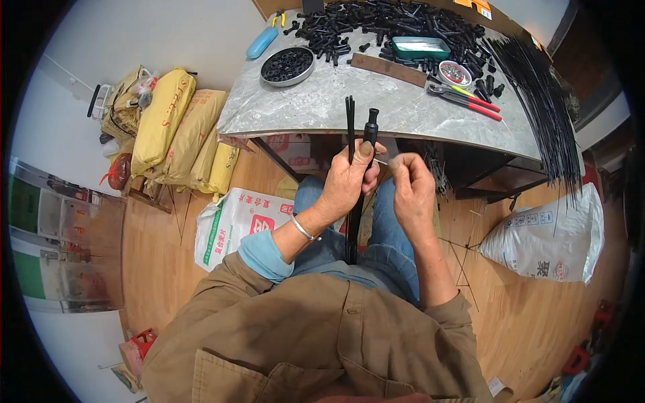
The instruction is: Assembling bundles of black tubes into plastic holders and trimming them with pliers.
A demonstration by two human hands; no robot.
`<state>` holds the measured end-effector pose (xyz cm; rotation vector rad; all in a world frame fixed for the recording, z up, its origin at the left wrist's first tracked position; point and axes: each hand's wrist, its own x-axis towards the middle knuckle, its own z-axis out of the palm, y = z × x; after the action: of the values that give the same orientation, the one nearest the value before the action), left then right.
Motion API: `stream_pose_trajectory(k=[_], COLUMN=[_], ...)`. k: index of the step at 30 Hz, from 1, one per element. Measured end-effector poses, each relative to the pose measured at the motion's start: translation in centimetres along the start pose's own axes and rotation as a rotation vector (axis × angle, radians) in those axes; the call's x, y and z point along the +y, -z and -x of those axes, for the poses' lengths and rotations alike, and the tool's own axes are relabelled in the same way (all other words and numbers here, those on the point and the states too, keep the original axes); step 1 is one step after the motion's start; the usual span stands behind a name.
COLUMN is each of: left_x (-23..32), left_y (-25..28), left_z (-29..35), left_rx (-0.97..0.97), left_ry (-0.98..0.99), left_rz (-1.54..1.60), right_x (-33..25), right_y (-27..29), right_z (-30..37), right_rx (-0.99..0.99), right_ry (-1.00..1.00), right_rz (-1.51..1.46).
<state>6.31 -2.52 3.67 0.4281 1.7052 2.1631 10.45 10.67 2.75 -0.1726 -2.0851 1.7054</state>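
My left hand [344,180] is wrapped round a black tubular plastic piece [371,127] with a flared top end, held upright in front of the table edge. A few thin black rods [350,119] stand beside it in the same grip, and their lower ends run down between my knees. My right hand [412,187] is pinched close on the right. A thin light-coloured sliver [381,161] shows between its fingertips and the black piece; its kind is too small to make out.
Many black plastic pieces [410,23] are heaped on the table [295,111]. A round tray [287,82] of small black parts, a green box [420,56], red-handled pliers [470,102] and a bundle of black rods [537,114] are there too. Sacks [161,127] stand left.
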Motion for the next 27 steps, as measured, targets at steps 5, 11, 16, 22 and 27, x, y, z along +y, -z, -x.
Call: stream_pose_trajectory(k=[5,11,16,22,27], left_x=[-0.5,-0.8,-0.6,-0.6,-0.4], left_y=[-0.9,-0.2,-0.2,0.7,1.2], left_z=[-0.3,-0.6,-0.4,-0.5,-0.6], left_rx=[0.025,0.011,-0.059,-0.103,-0.061], left_ry=[-0.03,-0.042,-0.042,-0.049,0.032], left_rz=[0.045,0.093,0.09,0.048,0.102], right_x=[2.1,3.2,4.5,6.3,6.7], right_y=[-0.5,-1.1,4.7,13.8,13.6], right_z=[-2.0,-0.5,-6.2,-16.4,-17.3], right_rx=[-0.078,-0.263,0.191,0.29,0.031], right_ry=[-0.094,-0.352,0.127,0.367,0.373], right_rz=[-0.229,-0.697,0.234,1.01,1.223])
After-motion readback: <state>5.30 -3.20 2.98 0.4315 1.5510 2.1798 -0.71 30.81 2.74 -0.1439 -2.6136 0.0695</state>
